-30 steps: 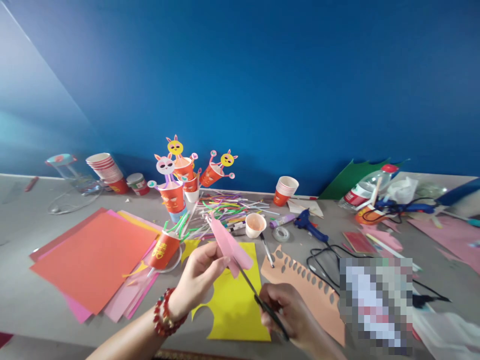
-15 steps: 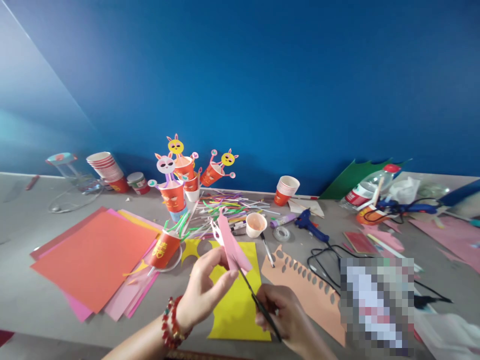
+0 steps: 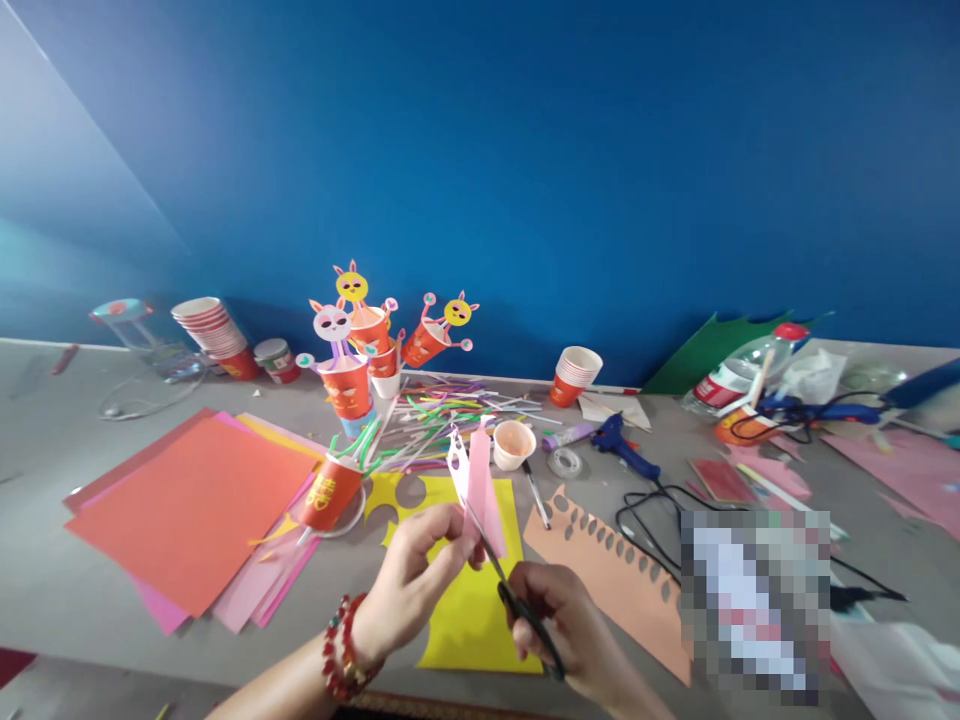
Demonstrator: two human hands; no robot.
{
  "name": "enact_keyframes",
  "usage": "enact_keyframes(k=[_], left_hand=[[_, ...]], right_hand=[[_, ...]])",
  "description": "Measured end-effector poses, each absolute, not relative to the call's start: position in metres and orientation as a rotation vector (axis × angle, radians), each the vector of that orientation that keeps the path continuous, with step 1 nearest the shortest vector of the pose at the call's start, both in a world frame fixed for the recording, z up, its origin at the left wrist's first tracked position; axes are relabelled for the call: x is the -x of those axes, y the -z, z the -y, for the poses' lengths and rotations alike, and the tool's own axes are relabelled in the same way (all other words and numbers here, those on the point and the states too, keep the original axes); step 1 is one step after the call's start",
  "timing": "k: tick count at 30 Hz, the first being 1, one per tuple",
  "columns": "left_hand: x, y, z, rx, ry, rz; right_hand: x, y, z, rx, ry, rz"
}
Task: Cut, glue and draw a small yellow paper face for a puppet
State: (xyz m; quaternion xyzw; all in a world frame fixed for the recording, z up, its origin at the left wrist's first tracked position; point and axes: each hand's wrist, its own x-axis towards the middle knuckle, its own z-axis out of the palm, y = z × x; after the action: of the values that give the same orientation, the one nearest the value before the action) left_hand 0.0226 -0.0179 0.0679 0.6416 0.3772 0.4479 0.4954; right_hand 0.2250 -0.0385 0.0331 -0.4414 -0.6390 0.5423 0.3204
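Between the thumb and fingers of my left hand (image 3: 420,570) is a folded strip of pink paper (image 3: 480,485), held upright. White cut-out shapes (image 3: 456,460) show along its left side. My right hand (image 3: 559,610) grips black-handled scissors (image 3: 517,605), whose blades point up and left at the lower part of the pink paper, close to my left fingertips. Below both hands lies a yellow sheet (image 3: 472,630) with rounded pieces cut from it. Right of it is a peach sheet (image 3: 615,570) with a row of holes along its upper edge.
Orange and pink sheets (image 3: 195,510) are stacked at left, beside a red cup (image 3: 330,495) with green pipe cleaners. Cup figures (image 3: 345,385) stand behind. A small paper cup (image 3: 514,445), tape roll (image 3: 564,462) and blue glue gun (image 3: 622,445) with black cord lie ahead and right.
The pink paper has turned more upright and shifted slightly right, showing more of the white cut-outs. The scissor blades now sit at a slightly different angle against it.
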Motion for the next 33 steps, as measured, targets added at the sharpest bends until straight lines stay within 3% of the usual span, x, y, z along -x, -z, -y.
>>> enact_keyframes(k=[13, 29, 33], left_hand=[[-0.02, -0.072, 0.014, -1.488, -1.068, -0.899], [-0.027, -0.074, 0.012, -1.684, -1.125, -0.956], [-0.029, -0.072, 0.012, -1.728, -1.143, -0.947]], right_hand=[[-0.225, -0.029, 0.04, 1.216, -1.494, 1.612], [-0.222, -0.029, 0.05, 1.319, -1.304, 1.659], [-0.222, -0.032, 0.054, 1.275, -1.456, 1.552]])
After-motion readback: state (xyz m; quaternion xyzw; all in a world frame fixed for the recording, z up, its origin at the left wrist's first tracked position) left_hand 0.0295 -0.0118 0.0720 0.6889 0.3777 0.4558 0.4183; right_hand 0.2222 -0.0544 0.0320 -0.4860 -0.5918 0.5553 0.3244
